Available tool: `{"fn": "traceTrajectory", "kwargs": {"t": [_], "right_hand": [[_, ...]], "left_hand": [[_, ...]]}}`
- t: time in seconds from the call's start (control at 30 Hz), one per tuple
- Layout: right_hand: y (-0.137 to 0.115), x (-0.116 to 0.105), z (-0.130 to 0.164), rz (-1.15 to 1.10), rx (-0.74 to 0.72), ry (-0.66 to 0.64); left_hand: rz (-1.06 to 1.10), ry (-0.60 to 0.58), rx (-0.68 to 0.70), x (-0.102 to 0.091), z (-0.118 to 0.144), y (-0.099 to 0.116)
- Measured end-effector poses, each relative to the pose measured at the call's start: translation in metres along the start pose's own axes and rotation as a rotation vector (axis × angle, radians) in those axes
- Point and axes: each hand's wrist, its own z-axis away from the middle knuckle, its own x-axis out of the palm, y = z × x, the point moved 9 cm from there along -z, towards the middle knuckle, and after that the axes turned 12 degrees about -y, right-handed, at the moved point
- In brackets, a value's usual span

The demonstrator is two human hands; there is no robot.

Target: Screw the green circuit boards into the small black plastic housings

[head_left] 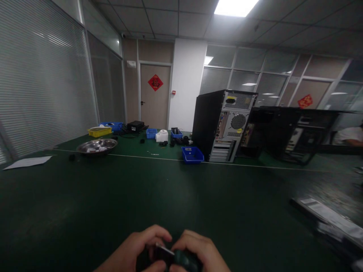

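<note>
Green matting covers the wide desk [176, 196], bare through its middle, so there is open room ahead. An upright computer tower [224, 124] and a blue bin [193, 155] stand well back; a flat blurred object [329, 219] lies at the right edge. At the near edge, the left hand [133, 249] and right hand [198, 251] meet, fingers closed around a small dark tool [172, 257]. Judging by that, steadying it close to the body suits fine work.

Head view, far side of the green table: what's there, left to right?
White paper sheet → metal bowl → yellow bin → white device → blue bin → upright PC tower → second black PC case.
</note>
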Motion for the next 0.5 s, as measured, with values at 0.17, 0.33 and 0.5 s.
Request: {"fn": "traceTrajectory", "kwargs": {"t": [0.17,0.33,0.5], "right_hand": [[-0.008,-0.009,0.000,-0.024,0.095,0.048],[-0.011,-0.011,-0.003,-0.036,0.147,0.048],[-0.014,-0.008,-0.001,-0.062,0.167,0.025]], "left_hand": [[0.044,-0.026,0.040,0.001,-0.006,-0.002],[0.330,0.015,0.066,-0.006,-0.010,-0.006],[0.313,0.018,0.090,-0.006,-0.005,0.000]]}}
